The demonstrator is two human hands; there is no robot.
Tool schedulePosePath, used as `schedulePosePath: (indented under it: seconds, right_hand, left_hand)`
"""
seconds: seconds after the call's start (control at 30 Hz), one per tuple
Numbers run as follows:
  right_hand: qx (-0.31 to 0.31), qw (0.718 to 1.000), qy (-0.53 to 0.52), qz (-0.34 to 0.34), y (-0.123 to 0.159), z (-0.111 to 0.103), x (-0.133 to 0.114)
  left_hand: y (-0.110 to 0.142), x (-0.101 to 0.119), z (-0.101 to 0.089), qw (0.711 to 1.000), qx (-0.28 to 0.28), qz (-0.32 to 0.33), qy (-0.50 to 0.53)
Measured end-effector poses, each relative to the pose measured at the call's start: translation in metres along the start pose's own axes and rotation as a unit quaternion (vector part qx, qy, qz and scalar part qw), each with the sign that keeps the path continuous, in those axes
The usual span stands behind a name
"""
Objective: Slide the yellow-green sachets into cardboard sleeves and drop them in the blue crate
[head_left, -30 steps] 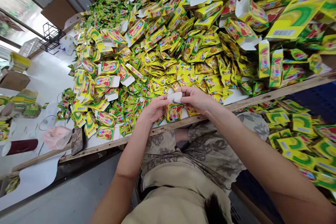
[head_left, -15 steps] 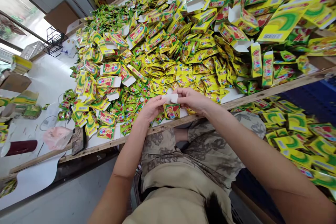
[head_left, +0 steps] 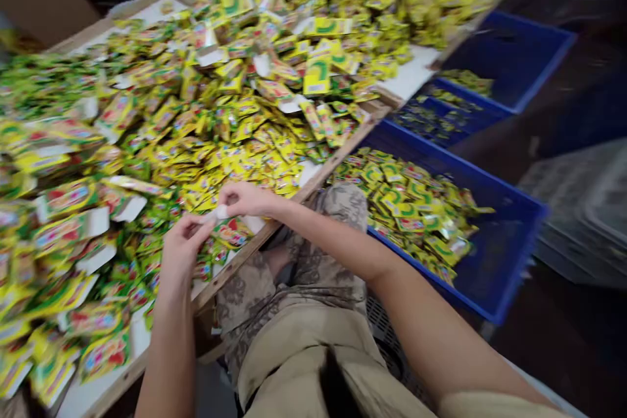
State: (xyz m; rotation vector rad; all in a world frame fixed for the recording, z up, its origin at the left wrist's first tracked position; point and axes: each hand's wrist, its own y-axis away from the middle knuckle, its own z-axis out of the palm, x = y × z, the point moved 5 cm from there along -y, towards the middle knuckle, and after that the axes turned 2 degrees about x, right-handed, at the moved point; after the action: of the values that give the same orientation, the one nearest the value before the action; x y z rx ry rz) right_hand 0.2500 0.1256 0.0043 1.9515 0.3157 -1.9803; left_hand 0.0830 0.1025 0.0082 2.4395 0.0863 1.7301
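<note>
Table (head_left: 414, 72), packs (head_left: 240, 160) heaped presumably for easy reach; blue crate (head_left: 509, 241) at my right, containing more. Near the table's edge, my left hand (head_left: 180, 243) and right hand (head_left: 252, 199) pinch a white-flapped carton (head_left: 221, 211) from opposite sides, apparently to steady it.

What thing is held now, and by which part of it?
The left hand and right hand pinch a small yellow-and-green cardboard box by its white end flaps.
</note>
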Motion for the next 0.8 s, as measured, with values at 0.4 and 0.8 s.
schedulePosePath:
  seconds: [0.4,0.8]
  right_hand:
    - [0.000,0.938,0.236,-0.254,0.028,-0.005,-0.010]
    - [0.031,0.968,0.202,-0.146,0.031,-0.006,-0.025]
  left_hand:
    - [0.024,0.017,0.004,0.971,0.084,0.208,-0.087]
    - [0.020,0.020,0.003,0.988,0.086,0.126,-0.021]
